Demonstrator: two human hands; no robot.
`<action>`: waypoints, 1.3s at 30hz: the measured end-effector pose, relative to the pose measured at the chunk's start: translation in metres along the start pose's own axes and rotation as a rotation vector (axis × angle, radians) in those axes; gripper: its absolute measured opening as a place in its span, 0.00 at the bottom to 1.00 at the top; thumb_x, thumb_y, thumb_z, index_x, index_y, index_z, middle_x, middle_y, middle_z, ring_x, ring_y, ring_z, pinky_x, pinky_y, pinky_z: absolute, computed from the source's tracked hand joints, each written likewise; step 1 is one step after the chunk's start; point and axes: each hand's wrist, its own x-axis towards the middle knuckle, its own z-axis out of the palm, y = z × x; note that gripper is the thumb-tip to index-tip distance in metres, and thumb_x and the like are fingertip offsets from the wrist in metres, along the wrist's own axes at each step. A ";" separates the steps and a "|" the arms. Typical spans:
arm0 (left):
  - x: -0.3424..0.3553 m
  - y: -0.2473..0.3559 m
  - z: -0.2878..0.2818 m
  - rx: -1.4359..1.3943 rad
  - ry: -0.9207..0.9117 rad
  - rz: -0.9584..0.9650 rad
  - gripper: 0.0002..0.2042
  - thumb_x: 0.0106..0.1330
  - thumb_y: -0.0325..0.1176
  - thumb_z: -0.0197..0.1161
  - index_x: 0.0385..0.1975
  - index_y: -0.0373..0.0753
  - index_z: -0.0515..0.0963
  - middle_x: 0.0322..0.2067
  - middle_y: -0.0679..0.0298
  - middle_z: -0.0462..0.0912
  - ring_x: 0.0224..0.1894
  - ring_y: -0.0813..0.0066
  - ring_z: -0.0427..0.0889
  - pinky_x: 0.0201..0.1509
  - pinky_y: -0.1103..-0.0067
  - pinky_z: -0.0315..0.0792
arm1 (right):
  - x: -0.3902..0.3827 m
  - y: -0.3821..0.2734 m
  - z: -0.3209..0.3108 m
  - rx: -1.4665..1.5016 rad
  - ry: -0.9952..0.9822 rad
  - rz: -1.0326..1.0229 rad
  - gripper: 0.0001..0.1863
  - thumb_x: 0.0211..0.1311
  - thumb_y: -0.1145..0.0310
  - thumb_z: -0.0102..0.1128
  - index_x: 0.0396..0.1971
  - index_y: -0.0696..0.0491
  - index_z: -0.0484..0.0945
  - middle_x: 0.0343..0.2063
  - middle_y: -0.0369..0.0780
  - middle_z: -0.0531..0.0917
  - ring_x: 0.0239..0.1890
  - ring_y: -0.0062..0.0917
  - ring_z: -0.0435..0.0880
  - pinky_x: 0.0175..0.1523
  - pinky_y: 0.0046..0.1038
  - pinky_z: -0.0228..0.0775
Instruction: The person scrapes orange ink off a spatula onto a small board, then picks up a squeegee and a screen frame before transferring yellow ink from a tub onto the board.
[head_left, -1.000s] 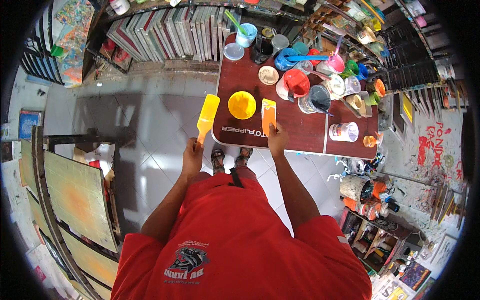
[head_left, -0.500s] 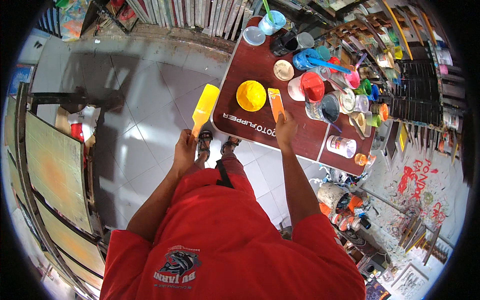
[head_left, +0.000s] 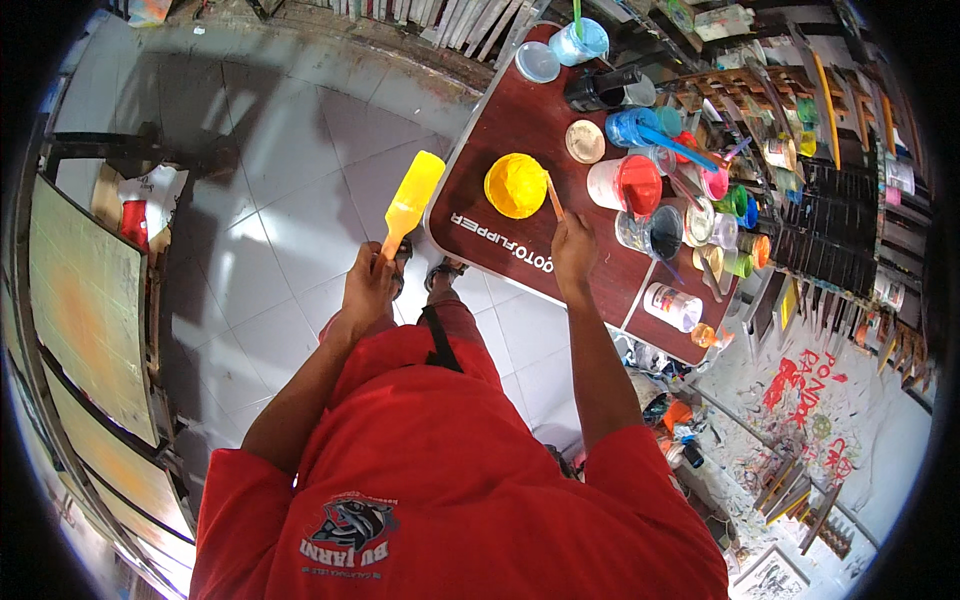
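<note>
My left hand (head_left: 368,285) is closed round the handle of a broad spatula (head_left: 416,190), its blade bright yellow and pointing away from me over the floor. Over the brown tabletop (head_left: 610,262), my right hand (head_left: 573,250) grips a narrow, flat orange paint scraper (head_left: 554,195). The scraper is turned edge-on, and its far tip is at the right rim of a round tub of yellow paint (head_left: 515,186). Whether the tip touches the rim I cannot tell. A round beige lid (head_left: 585,141) lies just beyond the tub.
Crowding the table's right side are a red paint tub (head_left: 638,185), a grey one (head_left: 663,232), a blue one (head_left: 630,127) and several more. A white jar (head_left: 673,306) lies near the right corner. Framed screens (head_left: 85,300) lean at my left; a rack (head_left: 830,190) stands right.
The orange scraper has tilted from flat to edge-on and moved left against the yellow tub's rim. My left hand still holds the yellow spatula. The whole view has shifted slightly.
</note>
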 end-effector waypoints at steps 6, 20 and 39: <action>0.006 -0.018 -0.004 0.057 -0.001 0.078 0.08 0.68 0.26 0.51 0.44 0.35 0.63 0.29 0.63 0.76 0.25 0.82 0.71 0.26 0.82 0.68 | 0.002 0.004 0.005 -0.238 -0.052 -0.122 0.10 0.58 0.69 0.51 0.38 0.50 0.78 0.29 0.39 0.79 0.34 0.34 0.79 0.35 0.37 0.71; 0.008 -0.029 -0.009 0.168 0.082 0.100 0.10 0.67 0.29 0.53 0.44 0.35 0.64 0.30 0.53 0.78 0.30 0.66 0.80 0.33 0.75 0.73 | 0.016 0.023 0.022 -0.485 -0.118 -0.252 0.11 0.54 0.71 0.53 0.39 0.51 0.78 0.31 0.38 0.79 0.35 0.32 0.80 0.35 0.33 0.75; 0.001 -0.019 -0.011 0.182 0.082 0.111 0.11 0.67 0.30 0.53 0.45 0.34 0.65 0.33 0.55 0.76 0.34 0.69 0.76 0.40 0.74 0.71 | 0.012 0.002 -0.019 0.010 0.027 0.052 0.09 0.57 0.68 0.52 0.35 0.55 0.77 0.31 0.45 0.79 0.33 0.43 0.79 0.35 0.42 0.70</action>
